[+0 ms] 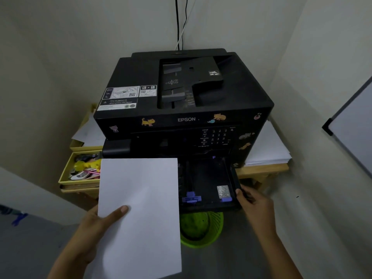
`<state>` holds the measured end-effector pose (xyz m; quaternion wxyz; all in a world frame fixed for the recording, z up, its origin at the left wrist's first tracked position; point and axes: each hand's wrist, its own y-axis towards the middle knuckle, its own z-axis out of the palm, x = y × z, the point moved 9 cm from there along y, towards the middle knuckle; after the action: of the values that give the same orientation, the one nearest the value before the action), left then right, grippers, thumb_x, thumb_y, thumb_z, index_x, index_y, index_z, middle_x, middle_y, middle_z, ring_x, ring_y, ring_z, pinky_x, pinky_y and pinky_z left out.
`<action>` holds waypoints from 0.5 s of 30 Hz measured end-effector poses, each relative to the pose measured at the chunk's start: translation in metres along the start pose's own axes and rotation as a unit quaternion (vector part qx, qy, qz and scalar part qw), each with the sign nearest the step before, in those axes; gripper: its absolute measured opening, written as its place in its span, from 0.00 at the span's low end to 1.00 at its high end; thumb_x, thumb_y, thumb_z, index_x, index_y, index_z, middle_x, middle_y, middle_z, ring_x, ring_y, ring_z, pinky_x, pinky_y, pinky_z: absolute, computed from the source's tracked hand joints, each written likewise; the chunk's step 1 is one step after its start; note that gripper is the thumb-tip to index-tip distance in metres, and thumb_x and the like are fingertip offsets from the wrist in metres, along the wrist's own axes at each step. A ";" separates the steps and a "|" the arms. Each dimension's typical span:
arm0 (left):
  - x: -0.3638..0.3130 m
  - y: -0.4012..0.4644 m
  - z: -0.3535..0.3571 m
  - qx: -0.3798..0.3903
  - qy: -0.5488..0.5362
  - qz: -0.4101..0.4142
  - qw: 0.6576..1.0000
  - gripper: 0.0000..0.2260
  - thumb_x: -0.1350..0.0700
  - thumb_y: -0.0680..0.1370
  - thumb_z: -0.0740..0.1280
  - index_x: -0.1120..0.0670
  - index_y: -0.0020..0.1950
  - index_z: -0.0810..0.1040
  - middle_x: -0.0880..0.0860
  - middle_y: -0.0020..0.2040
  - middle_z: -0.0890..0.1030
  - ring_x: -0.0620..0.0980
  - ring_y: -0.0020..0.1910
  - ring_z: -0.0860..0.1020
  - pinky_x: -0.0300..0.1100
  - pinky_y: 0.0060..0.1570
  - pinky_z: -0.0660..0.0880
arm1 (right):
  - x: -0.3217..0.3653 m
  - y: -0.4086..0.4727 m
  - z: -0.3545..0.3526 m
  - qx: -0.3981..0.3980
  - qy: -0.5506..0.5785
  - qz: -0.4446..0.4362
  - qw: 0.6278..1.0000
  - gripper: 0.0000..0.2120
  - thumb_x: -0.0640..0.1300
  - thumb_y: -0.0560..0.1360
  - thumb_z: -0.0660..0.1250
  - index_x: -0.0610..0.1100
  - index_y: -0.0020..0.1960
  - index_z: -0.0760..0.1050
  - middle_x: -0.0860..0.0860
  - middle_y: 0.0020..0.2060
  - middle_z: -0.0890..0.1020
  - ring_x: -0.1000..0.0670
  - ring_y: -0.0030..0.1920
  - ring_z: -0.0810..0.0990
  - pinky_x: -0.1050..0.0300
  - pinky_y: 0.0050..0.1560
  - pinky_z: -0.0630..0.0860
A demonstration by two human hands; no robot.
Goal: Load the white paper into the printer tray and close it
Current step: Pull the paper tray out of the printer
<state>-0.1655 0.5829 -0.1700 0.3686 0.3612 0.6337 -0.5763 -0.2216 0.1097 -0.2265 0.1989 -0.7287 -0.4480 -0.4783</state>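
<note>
A black Epson printer (181, 93) stands on a small wooden table in a wall corner. Its paper tray (207, 178) is pulled out at the front, black inside with purple guides, and no sheets show in the part I can see. My left hand (94, 224) holds a stack of white paper (138, 208) by its left edge, thumb on top, in front of the tray's left half, which it hides. My right hand (255, 204) grips the tray's right front corner.
A green mesh bin (201, 230) sits on the floor under the tray. A yellow drawer box with small items (84, 168) lies left of the printer. Loose white sheets (267, 148) are piled on the table at the right. A whiteboard (352, 127) leans on the right wall.
</note>
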 end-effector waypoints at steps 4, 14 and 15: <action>-0.002 -0.002 0.002 0.010 -0.030 0.021 0.999 0.36 0.47 0.56 0.88 0.58 0.60 0.84 0.58 0.53 0.89 0.63 0.49 0.88 0.59 0.55 0.81 | 0.017 -0.007 -0.006 -0.076 -0.026 -0.027 0.996 0.15 0.52 0.82 0.73 0.47 0.65 0.84 0.53 0.58 0.85 0.49 0.59 0.85 0.43 0.59 0.84; 0.012 0.004 0.035 0.040 -0.101 0.003 0.994 0.22 0.58 0.70 0.81 0.58 0.62 0.85 0.61 0.58 0.87 0.65 0.55 0.86 0.62 0.62 0.78 | 0.105 -0.034 0.070 0.098 0.113 -0.045 0.988 0.11 0.52 0.85 0.68 0.52 0.64 0.85 0.61 0.56 0.86 0.56 0.58 0.85 0.64 0.57 0.81; 0.014 0.005 0.038 0.042 -0.101 -0.001 0.994 0.21 0.58 0.71 0.80 0.58 0.63 0.84 0.61 0.59 0.87 0.65 0.55 0.86 0.63 0.63 0.78 | 0.106 -0.035 0.074 0.105 0.101 -0.050 0.988 0.11 0.52 0.85 0.68 0.52 0.64 0.84 0.62 0.56 0.85 0.57 0.59 0.84 0.63 0.57 0.81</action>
<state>-0.1658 0.5457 -0.1868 0.4149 0.3159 0.5686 -0.6363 -0.1978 0.2298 -0.1724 0.2941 -0.6285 -0.5091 -0.5092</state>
